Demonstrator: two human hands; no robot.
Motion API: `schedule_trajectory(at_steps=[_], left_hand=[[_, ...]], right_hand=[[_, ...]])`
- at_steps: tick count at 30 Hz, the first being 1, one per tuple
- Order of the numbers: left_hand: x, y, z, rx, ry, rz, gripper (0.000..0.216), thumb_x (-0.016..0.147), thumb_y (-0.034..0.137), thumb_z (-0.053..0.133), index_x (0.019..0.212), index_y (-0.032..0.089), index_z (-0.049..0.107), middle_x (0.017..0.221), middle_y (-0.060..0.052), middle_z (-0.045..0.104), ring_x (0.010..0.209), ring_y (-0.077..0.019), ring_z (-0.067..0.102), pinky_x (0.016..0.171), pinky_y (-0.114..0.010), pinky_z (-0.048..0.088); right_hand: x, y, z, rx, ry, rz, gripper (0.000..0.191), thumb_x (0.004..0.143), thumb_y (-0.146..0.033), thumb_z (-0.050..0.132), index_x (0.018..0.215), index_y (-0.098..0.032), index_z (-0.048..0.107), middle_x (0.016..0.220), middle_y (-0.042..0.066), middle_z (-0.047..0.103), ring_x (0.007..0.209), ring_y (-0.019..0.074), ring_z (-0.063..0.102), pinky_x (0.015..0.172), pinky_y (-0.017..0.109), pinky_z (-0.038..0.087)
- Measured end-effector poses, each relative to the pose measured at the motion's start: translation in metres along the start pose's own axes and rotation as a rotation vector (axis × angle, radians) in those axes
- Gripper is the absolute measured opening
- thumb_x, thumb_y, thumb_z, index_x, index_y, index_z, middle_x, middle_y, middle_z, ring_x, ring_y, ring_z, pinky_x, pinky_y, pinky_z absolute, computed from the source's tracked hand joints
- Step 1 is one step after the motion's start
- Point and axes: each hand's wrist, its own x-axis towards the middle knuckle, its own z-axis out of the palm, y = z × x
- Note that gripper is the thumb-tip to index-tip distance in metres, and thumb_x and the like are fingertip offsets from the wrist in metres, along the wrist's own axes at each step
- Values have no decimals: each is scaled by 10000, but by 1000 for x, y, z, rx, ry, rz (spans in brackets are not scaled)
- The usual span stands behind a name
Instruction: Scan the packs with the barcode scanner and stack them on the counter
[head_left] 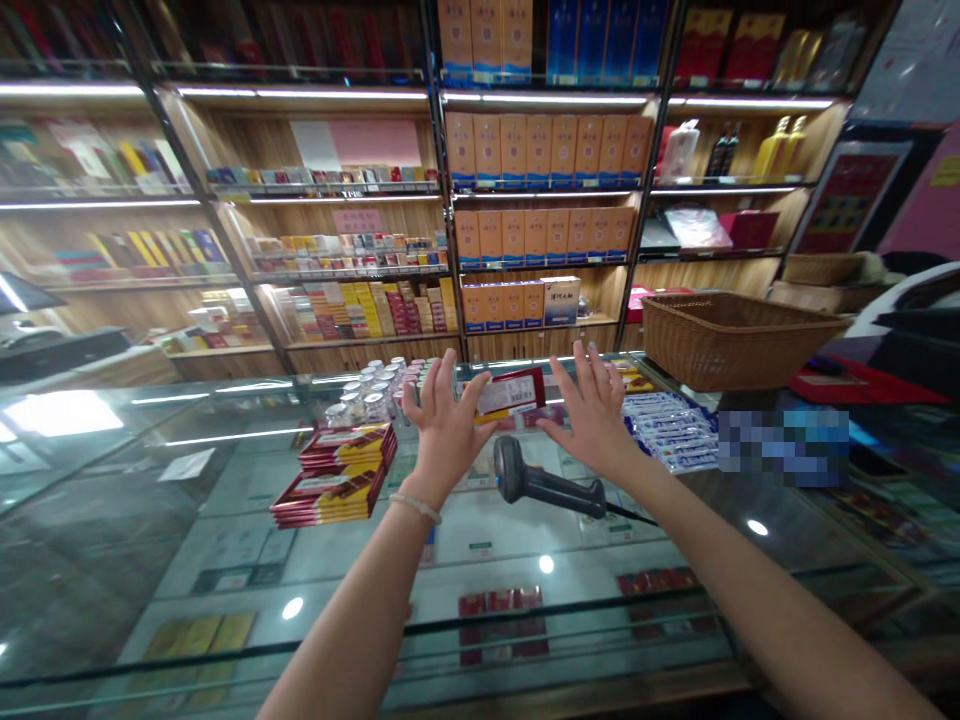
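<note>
My left hand point(442, 425) is raised above the glass tabletop point(187, 520), fingers spread, its fingertips pinching the left end of a red carton point(511, 392) with a white label. My right hand point(596, 405) is just right of the carton, palm open and fingers fanned, near its right end, though I cannot tell whether it touches. The carton hangs level between both hands. Directly below them lies a black barcode scanner point(540, 482), its head toward the left hand. Left of and below my left hand sit two stacked red and yellow cartons point(337, 472); just behind it stand small clear jars point(371, 392). A wicker basket point(731, 338) rests beyond my right hand. I judge the carton would steady best with both ends supported and its label facing the scanner.
</note>
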Motion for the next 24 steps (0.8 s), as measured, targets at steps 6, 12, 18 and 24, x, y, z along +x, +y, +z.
schedule_trajectory(at_steps=[6, 12, 18, 24], left_hand=[[0, -16, 6, -8, 23, -110, 643, 770, 498, 833, 1352, 304, 640, 1681, -205, 311, 1539, -418, 287, 1217, -683, 101], [-8, -23, 13, -5, -16, -89, 659, 758, 452, 846, 1368, 333, 627, 1679, -192, 322, 1544, -401, 284, 1217, -680, 105], [-8, -25, 13, 33, -68, -138, 671, 751, 465, 854, 1375, 351, 634, 1685, -173, 317, 1563, -409, 237, 1219, -676, 124], [-10, -28, 15, 83, -96, -158, 688, 741, 485, 862, 1379, 366, 634, 1686, -162, 324, 1569, -409, 229, 1227, -671, 117]], right_hand=[[-39, -33, 7, 27, -223, -34, 976, 887, -662, 614, 1642, -173, 237, 1719, 233, 164, 1602, 388, 113, 1229, 655, 202], [-60, -43, 18, 20, -369, -38, 1086, 783, -661, 737, 1628, -144, 292, 1711, 262, 145, 1597, 413, 121, 1222, 681, 192], [-47, -45, 9, 90, -538, 93, 602, 803, -513, 753, 1302, -187, 665, 1706, 245, 203, 1590, 412, 160, 1206, 671, 203], [-33, -36, 8, 107, -618, 94, 376, 779, -326, 719, 1112, -151, 727, 1699, 220, 252, 1595, 390, 137, 1237, 601, 174]])
